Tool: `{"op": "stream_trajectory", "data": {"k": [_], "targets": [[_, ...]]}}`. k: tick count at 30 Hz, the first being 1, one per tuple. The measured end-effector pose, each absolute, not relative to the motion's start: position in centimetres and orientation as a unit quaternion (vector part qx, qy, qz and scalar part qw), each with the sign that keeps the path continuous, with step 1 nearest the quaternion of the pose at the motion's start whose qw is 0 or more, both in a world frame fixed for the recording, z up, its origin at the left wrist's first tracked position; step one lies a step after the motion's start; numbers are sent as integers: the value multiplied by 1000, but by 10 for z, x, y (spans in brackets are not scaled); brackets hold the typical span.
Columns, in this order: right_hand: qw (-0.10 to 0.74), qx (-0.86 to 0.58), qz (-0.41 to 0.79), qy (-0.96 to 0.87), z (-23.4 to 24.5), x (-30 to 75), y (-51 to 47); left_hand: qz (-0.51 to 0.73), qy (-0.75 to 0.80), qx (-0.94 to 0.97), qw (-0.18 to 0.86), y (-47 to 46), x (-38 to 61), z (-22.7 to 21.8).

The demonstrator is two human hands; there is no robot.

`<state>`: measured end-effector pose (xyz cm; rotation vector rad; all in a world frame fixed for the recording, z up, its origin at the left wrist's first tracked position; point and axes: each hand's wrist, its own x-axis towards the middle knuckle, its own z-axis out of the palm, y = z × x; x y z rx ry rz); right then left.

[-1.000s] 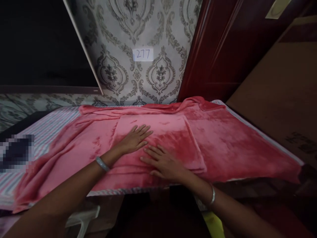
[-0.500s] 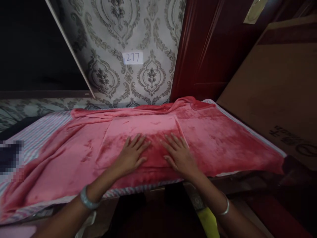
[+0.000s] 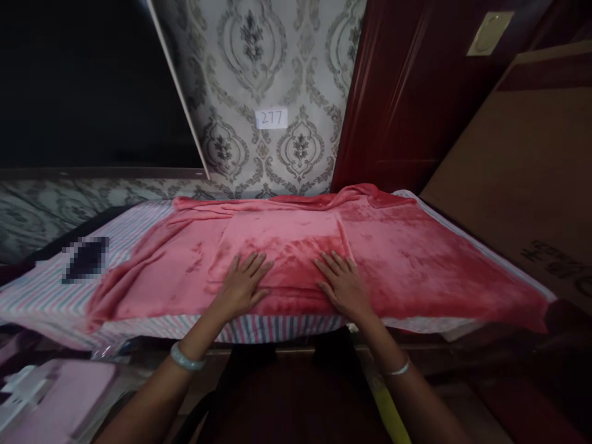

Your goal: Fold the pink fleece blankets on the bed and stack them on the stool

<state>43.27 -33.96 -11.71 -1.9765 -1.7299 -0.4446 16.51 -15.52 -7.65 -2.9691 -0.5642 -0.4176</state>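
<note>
Hands (image 3: 241,287) (image 3: 346,288) farther apart on blanket (image 3: 430,265), striped sheet (image 3: 277,328), wallpaper (image 3: 252,52)

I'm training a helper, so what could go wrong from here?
The left hand and right hand lie flat on the pink fabric; an uneven push might bunch it up. The striped cloth beneath hangs out past the fabric's front edge, so it could slip and drag the fabric along.
</note>
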Motion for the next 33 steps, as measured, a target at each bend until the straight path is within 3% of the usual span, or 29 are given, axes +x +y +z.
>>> {"op": "stream_trajectory", "data": {"k": [7, 13, 23, 33], "targets": [[374, -732, -111, -558, -149, 457, -355, -191, -332, -924, 20, -134, 93, -91], [354, -725, -73, -587, -149, 458, -374, -228, -281, -932, -22, -126, 86, -96], [318, -733, -85, -595, -140, 469, -376, -232, -320, -916, 71, -114, 93, -88], [424, -712, -167, -534, -84, 477, -372, -259, -262, -921, 125, -116, 86, -40]]}}
